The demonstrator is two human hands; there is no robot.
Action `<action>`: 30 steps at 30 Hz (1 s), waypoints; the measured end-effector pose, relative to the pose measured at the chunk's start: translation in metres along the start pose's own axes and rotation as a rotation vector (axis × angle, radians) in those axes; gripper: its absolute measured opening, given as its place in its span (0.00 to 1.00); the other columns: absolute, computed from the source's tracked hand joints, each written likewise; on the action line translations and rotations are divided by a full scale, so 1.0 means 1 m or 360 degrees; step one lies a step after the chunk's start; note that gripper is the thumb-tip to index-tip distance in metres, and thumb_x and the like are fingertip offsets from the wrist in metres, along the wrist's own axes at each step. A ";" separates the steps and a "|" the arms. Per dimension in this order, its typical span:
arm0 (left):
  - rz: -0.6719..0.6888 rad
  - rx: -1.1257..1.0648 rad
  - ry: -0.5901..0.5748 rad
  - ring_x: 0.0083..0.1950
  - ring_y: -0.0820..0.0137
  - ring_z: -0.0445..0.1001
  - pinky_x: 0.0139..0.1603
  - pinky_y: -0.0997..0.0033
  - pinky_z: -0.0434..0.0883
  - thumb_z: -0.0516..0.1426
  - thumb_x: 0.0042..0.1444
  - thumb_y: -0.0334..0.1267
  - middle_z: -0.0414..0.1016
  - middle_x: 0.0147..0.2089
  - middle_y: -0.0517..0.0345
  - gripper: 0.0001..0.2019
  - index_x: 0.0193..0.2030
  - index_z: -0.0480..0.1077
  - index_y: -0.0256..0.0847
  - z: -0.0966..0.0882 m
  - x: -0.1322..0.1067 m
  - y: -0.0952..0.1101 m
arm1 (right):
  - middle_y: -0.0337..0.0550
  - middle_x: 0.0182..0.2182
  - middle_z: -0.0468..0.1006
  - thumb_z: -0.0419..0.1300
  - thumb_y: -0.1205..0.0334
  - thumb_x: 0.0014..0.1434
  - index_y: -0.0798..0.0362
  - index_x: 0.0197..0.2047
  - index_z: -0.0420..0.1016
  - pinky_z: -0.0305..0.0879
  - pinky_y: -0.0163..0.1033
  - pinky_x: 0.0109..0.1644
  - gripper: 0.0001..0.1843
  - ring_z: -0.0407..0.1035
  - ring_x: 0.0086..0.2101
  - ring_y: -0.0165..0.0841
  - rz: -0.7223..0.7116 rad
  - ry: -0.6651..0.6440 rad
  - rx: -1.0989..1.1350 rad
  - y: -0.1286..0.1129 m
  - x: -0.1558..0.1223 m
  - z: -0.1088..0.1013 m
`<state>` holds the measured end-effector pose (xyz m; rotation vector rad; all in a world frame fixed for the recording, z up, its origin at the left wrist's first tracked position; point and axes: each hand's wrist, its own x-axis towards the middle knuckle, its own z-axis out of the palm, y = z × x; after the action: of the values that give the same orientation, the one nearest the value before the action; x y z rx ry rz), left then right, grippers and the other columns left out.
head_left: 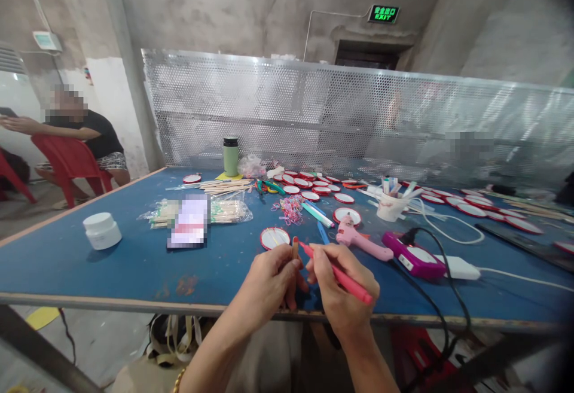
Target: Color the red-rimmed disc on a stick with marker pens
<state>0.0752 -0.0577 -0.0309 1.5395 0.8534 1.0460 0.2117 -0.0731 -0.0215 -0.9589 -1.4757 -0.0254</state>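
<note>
My left hand (271, 279) is closed around a small wooden stick (295, 249) with a red-coloured tip, held upright near the front edge of the blue table (134, 261). My right hand (341, 288) grips a red marker pen (341, 276), its tip touching the top of the stick. Just beyond my hands lies a round white disc with a red rim (274, 237).
A pink glue gun (359, 238), a purple device with cable (415, 259), a white power adapter (461, 268), many red-rimmed discs (314, 186), loose sticks (224, 186), coloured rubber bands (291, 207), a green flask (230, 157), a white jar (102, 230) and a cup of pens (391, 204). A person sits on a red chair (72, 163) at left.
</note>
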 end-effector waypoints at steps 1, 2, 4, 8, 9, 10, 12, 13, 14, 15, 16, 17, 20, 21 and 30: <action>-0.0005 -0.0001 -0.0001 0.17 0.79 0.68 0.17 0.82 0.60 0.51 0.64 0.45 0.76 0.28 0.59 0.13 0.33 0.65 0.39 0.000 0.000 0.000 | 0.35 0.22 0.77 0.59 0.60 0.64 0.52 0.31 0.77 0.68 0.32 0.27 0.11 0.70 0.20 0.27 -0.0002 -0.0003 -0.0013 0.000 0.000 0.000; -0.0008 -0.0003 0.0001 0.17 0.79 0.68 0.17 0.82 0.60 0.51 0.64 0.45 0.76 0.28 0.59 0.13 0.33 0.65 0.39 0.000 0.000 0.001 | 0.35 0.22 0.78 0.59 0.60 0.64 0.52 0.31 0.77 0.69 0.32 0.28 0.10 0.71 0.20 0.27 -0.0004 -0.0006 -0.0024 0.000 0.000 0.000; -0.0009 -0.0009 0.0003 0.17 0.79 0.67 0.16 0.82 0.60 0.51 0.64 0.45 0.75 0.27 0.60 0.13 0.33 0.65 0.39 0.001 -0.001 0.002 | 0.36 0.22 0.78 0.59 0.60 0.64 0.52 0.32 0.77 0.69 0.32 0.28 0.10 0.71 0.20 0.27 -0.0008 -0.0004 -0.0026 0.001 0.000 0.000; -0.0018 -0.0002 0.0015 0.17 0.79 0.67 0.16 0.82 0.60 0.51 0.64 0.44 0.73 0.25 0.61 0.13 0.32 0.65 0.39 0.001 -0.001 0.004 | 0.36 0.23 0.78 0.59 0.61 0.64 0.52 0.32 0.77 0.69 0.31 0.28 0.10 0.72 0.20 0.27 0.0000 -0.0019 0.0005 0.002 0.000 0.000; -0.0018 0.0003 0.0013 0.17 0.79 0.67 0.16 0.82 0.60 0.51 0.64 0.44 0.73 0.25 0.61 0.13 0.32 0.65 0.39 0.001 -0.001 0.004 | 0.36 0.23 0.78 0.59 0.61 0.64 0.52 0.32 0.77 0.69 0.31 0.28 0.10 0.72 0.20 0.27 0.0004 -0.0017 0.0011 0.002 0.001 0.001; -0.0016 0.0007 0.0011 0.17 0.79 0.67 0.17 0.82 0.60 0.51 0.64 0.44 0.73 0.25 0.61 0.13 0.32 0.65 0.39 0.001 -0.002 0.004 | 0.36 0.22 0.78 0.59 0.61 0.64 0.52 0.32 0.77 0.69 0.31 0.28 0.10 0.72 0.20 0.27 0.0008 -0.0016 0.0017 0.001 0.001 0.000; -0.0011 0.0010 0.0006 0.17 0.79 0.67 0.17 0.82 0.60 0.50 0.64 0.44 0.74 0.25 0.61 0.13 0.32 0.65 0.39 0.001 -0.002 0.005 | 0.35 0.22 0.78 0.59 0.62 0.64 0.52 0.32 0.77 0.69 0.31 0.28 0.09 0.71 0.20 0.27 0.0012 -0.0010 0.0037 0.001 0.000 0.000; -0.0013 0.0007 0.0004 0.17 0.79 0.67 0.17 0.82 0.60 0.51 0.64 0.44 0.75 0.26 0.60 0.13 0.32 0.65 0.39 0.001 -0.002 0.005 | 0.35 0.23 0.78 0.59 0.62 0.64 0.52 0.32 0.77 0.69 0.31 0.28 0.09 0.71 0.20 0.27 0.0011 -0.0008 0.0049 0.000 0.000 0.000; -0.0016 0.0004 0.0003 0.17 0.79 0.67 0.17 0.82 0.60 0.51 0.64 0.44 0.75 0.26 0.60 0.13 0.32 0.65 0.39 0.001 -0.003 0.005 | 0.35 0.23 0.77 0.59 0.62 0.64 0.52 0.32 0.77 0.69 0.31 0.28 0.09 0.72 0.21 0.26 0.0010 -0.0006 0.0060 0.000 0.000 0.000; -0.0019 0.0004 0.0006 0.17 0.79 0.67 0.17 0.81 0.60 0.51 0.64 0.44 0.75 0.27 0.60 0.13 0.32 0.65 0.39 0.001 -0.003 0.005 | 0.35 0.23 0.78 0.59 0.62 0.64 0.52 0.33 0.77 0.70 0.31 0.28 0.09 0.72 0.21 0.27 0.0010 -0.0005 0.0068 0.000 0.000 0.001; -0.0020 0.0007 0.0006 0.17 0.79 0.68 0.17 0.81 0.60 0.51 0.64 0.45 0.75 0.27 0.60 0.13 0.32 0.65 0.39 0.001 -0.003 0.005 | 0.35 0.23 0.78 0.59 0.63 0.64 0.52 0.33 0.77 0.70 0.31 0.28 0.08 0.72 0.21 0.27 0.0009 0.0000 0.0073 0.000 0.000 0.001; -0.0020 0.0014 0.0006 0.17 0.79 0.68 0.17 0.81 0.60 0.51 0.64 0.45 0.75 0.27 0.60 0.13 0.31 0.65 0.39 0.000 -0.003 0.005 | 0.35 0.23 0.78 0.59 0.63 0.64 0.52 0.33 0.77 0.70 0.31 0.28 0.08 0.72 0.21 0.27 0.0006 0.0005 0.0071 0.000 0.000 0.001; -0.0023 0.0041 0.0007 0.17 0.79 0.68 0.18 0.81 0.60 0.51 0.64 0.45 0.73 0.25 0.61 0.14 0.31 0.65 0.39 0.000 -0.003 0.006 | 0.35 0.23 0.78 0.59 0.63 0.63 0.53 0.32 0.77 0.69 0.31 0.27 0.09 0.71 0.20 0.26 0.0000 0.0009 0.0050 0.000 0.000 0.001; -0.0027 0.0050 0.0008 0.17 0.79 0.67 0.18 0.81 0.60 0.51 0.64 0.45 0.73 0.25 0.61 0.14 0.31 0.65 0.39 0.000 -0.003 0.007 | 0.35 0.22 0.77 0.59 0.63 0.63 0.53 0.32 0.77 0.68 0.30 0.27 0.09 0.71 0.20 0.26 -0.0003 0.0003 0.0041 0.000 0.001 0.001; -0.0047 0.0032 0.0003 0.17 0.79 0.66 0.17 0.81 0.60 0.51 0.63 0.44 0.71 0.23 0.63 0.13 0.31 0.65 0.39 -0.001 -0.004 0.012 | 0.33 0.22 0.77 0.58 0.63 0.64 0.52 0.32 0.77 0.67 0.29 0.26 0.09 0.70 0.19 0.25 -0.0021 0.0003 0.0054 0.000 0.001 0.000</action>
<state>0.0731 -0.0636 -0.0199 1.5383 0.8878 1.0205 0.2117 -0.0724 -0.0211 -0.9213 -1.4761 -0.0110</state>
